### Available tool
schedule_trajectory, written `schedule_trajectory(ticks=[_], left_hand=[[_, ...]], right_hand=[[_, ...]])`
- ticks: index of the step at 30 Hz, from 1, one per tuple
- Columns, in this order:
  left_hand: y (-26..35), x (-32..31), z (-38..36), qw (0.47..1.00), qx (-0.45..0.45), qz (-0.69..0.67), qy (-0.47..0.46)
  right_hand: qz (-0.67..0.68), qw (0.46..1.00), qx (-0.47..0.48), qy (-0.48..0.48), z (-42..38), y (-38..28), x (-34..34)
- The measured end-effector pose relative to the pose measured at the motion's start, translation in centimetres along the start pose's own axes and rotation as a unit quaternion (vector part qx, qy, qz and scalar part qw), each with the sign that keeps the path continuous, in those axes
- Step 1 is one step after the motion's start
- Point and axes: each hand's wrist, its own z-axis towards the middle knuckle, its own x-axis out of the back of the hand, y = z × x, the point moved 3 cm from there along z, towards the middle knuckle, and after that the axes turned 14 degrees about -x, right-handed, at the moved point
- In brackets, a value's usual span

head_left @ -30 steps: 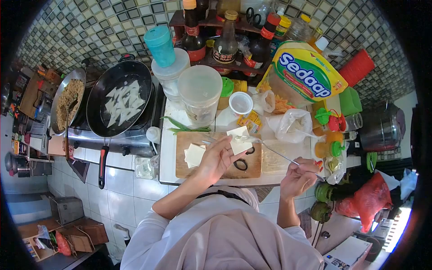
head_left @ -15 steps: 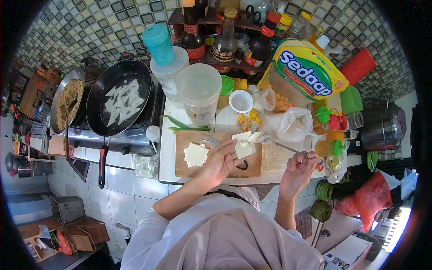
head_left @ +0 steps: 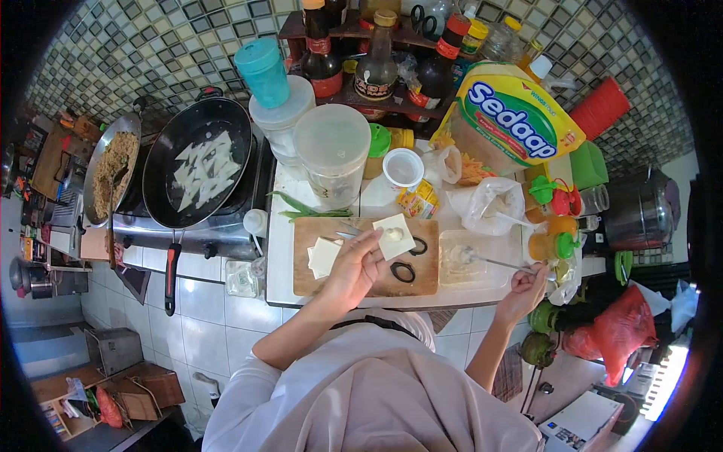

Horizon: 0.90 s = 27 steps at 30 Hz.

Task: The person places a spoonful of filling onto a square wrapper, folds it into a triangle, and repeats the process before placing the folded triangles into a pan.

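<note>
From here I see the left hand [head_left: 357,267] holding a pale square [head_left: 394,236], the right hand [head_left: 525,291] a spoon [head_left: 501,264], near the worktop's [head_left: 281,260] front edge

Near the far edge of the desk [head_left: 282,264], a dark brown rack [head_left: 292,29] holds sauce bottles [head_left: 374,71]. By the far left corner, a turquoise cup [head_left: 261,73] stands on a lidded tub [head_left: 282,117], just beside a larger lidded container [head_left: 329,154]. Long green pods [head_left: 290,207] lie near the left edge. Toward the far right corner is a yellow-and-green Sedaap pouch [head_left: 512,120]. Beyond the right edge is a red plastic bag [head_left: 621,331].
</note>
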Motion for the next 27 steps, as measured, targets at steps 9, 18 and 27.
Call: schedule_trajectory(ticks=[9, 18, 27], left_hand=[[0.3, -0.3, -0.1, 1.000, 0.004, -0.011, -0.007], [-0.2, -1.1, -0.7, 0.999, 0.033, -0.020, -0.014], [-2.1, -0.1, -1.4, 0.998, 0.027, -0.052, -0.023]], right_hand=[[-0.328, 0.935, 0.119, 0.066, 2.9, 3.3, 3.8], [-0.501, 0.791, 0.345, -0.069, -3.8, 0.7, -4.4], [-0.451, 0.718, 0.361, -0.387, -8.8, 3.2, -9.8]])
